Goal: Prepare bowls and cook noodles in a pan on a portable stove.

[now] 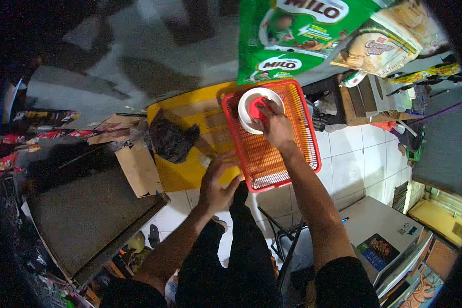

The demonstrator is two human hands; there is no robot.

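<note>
A white bowl [244, 115] sits inside a red-orange plastic basket [269, 161] with slatted sides. My right hand [279, 125] reaches into the bowl, its fingers and thumb on a small round red container [256, 107]. The hand covers part of that container, so its exact kind is unclear. Beside the basket's near left side is my left hand [217, 183], fingers apart and holding nothing. Its fingertips come close to the rim; contact cannot be made out. Under the basket lies a yellow tabletop [169, 181]. Left of the basket rests a crumpled dark plastic bag [173, 140].
Green Milo packs [288, 57] and other pouches [381, 50] hang beyond the basket. A dark counter [92, 215] with a cardboard piece [138, 167] stands left. A grey boxy appliance [381, 219] is at lower right, near a chair [298, 246]. A wooden-edged shelf [350, 111] is at right.
</note>
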